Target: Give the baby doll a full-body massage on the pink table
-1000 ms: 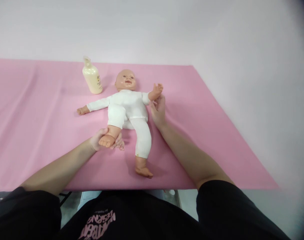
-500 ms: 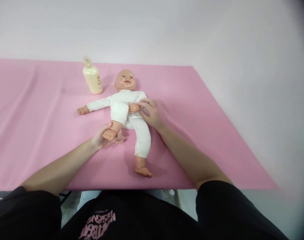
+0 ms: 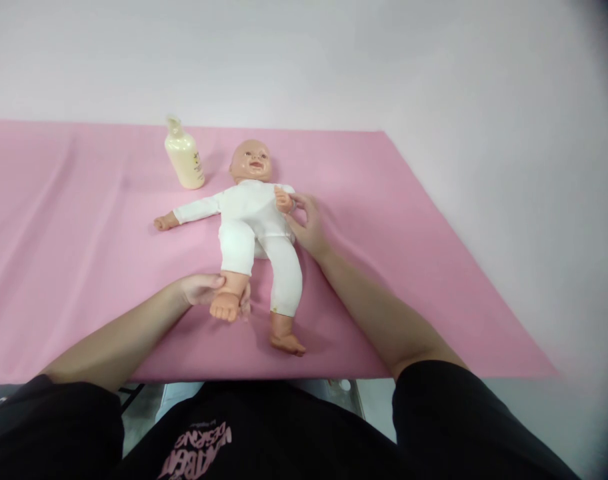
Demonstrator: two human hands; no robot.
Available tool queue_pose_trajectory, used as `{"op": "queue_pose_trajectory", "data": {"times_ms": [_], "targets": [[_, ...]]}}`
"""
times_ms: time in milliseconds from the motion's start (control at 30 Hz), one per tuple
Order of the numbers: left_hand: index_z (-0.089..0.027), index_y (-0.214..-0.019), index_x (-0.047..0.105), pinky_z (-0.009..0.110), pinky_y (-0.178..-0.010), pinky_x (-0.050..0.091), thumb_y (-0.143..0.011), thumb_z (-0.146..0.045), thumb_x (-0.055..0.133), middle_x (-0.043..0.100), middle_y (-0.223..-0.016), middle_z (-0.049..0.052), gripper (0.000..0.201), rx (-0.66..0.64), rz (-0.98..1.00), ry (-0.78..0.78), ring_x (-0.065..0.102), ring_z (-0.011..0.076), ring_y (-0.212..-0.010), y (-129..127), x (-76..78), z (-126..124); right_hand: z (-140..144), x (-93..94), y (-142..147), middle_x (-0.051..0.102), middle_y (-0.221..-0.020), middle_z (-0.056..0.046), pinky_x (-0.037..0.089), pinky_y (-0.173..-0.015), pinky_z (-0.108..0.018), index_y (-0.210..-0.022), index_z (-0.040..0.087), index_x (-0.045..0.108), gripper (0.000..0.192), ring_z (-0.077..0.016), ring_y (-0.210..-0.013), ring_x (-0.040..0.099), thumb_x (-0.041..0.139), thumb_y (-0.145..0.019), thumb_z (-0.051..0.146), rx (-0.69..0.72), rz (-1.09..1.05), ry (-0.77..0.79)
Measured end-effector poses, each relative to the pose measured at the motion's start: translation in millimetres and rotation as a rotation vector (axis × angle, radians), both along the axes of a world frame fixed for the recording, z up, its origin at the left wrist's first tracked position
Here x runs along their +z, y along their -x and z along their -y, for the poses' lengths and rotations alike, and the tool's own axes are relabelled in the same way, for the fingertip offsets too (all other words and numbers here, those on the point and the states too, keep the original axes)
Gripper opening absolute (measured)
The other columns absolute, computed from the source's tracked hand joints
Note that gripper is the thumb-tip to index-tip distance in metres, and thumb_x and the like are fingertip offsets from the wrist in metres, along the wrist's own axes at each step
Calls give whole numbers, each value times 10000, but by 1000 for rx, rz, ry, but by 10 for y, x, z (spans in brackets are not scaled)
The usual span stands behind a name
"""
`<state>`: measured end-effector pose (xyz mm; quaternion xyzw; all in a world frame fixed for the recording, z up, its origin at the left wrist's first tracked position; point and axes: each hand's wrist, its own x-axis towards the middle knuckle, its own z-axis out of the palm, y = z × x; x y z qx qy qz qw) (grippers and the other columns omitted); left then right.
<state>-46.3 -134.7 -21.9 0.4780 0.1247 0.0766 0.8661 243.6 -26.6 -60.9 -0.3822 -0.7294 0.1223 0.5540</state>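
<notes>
Head camera, single view.
Looks forward and down from above the near table edge at the doll (image 3: pixel 257 223) on pink cloth (image 3: pixel 384 220), close range.

1. A plain pale wall (image 3: pixel 304 53) fills the upper part of the view, with no marks on it.
2. The tabletop (image 3: pixel 509 200) is light grey and runs off to the right.
3. A pink cloth (image 3: pixel 59 220) covers most of the tabletop, with soft creases on the left and a straight right edge.
4. The light is even and soft, with faint shadows.
5. Below the near edge, a strip of pale floor (image 3: pixel 334 390) shows.
</notes>
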Motion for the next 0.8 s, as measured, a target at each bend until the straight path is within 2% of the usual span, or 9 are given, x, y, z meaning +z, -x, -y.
{"op": "queue_pose_trajectory", "data": {"times_ms": [67, 133, 300, 467, 600, 700, 800], "targets": [[-182, -908, 684, 455, -841, 587, -649, -792, 775, 713, -770, 107, 669, -152, -54, -11, 723, 335, -854, 21, 35, 18, -67, -67, -17, 673, -1341, -109, 569, -1053, -479, -1355, 287, 583, 496, -275, -1249, 645, 646, -963, 585, -10, -73, 38], [-187, -970, 701, 447, -858, 594, -648, -768, 800, 737, -814, 114, 672, -220, -104, -19, 737, 343, -886, 30, 85, 35, -143, -135, -35, 675, -1339, -109, 589, -1017, -443, -1360, 285, 565, 538, -257, -1211, 670, 665, -943, 609, -10, -155, 71], [-177, -1020, 737, 426, -878, 608, -671, -732, 830, 755, -856, 111, 662, -211, -157, -52, 748, 334, -919, 31, 141, 49, -294, -241, -101, 665, -1341, -85, 609, -979, -452, -1369, 307, 535, 590, -257, -1183, 694, 678, -909, 648, -13, -313, 146], [-186, -1061, 767, 377, -879, 621, -732, -634, 860, 768, -930, 90, 563, -214, -207, -108, 756, 296, -952, 59, 73, 29, -395, -351, -204, 624, -1395, -101, 616, -975, -521, -1396, 322, 474, 567, -268, -1190, 693, 614, -937, 625, -27, -429, 201], [-191, -1113, 769, 355, -894, 619, -752, -631, 854, 776, -954, 75, 576, -215, -239, -160, 761, 281, -968, 86, 10, 17, -515, -491, -310, 590, -1455, -109, 633, -911, -500, -1460, 336, 383, 506, -244, -1209, 690, 487, -1008, 537, -40, -443, 241], [-191, -1182, 745, 345, -973, 594, -767, -664, 832, 776, -1094, 88, 635, -245, -258, -178, 738, 280, -1090, 104, -38, 5, -591, -545, -363, 640, -1371, -101, 634, -879, -489, -1422, 322, 407, 436, -227, -1109, 726, 424, -1015, 478, -65, -514, 300], [-172, -1221, 717, 345, -1029, 568, -744, -606, 878, 767, -1162, 88, 665, -268, -238, -177, 712, 283, -1165, 119, -77, -14, -587, -509, -354, 676, -1289, -83, 624, -923, -495, -1338, 314, 468, 381, -217, -1052, 734, 456, -988, 464, -95, -686, 420]]}}
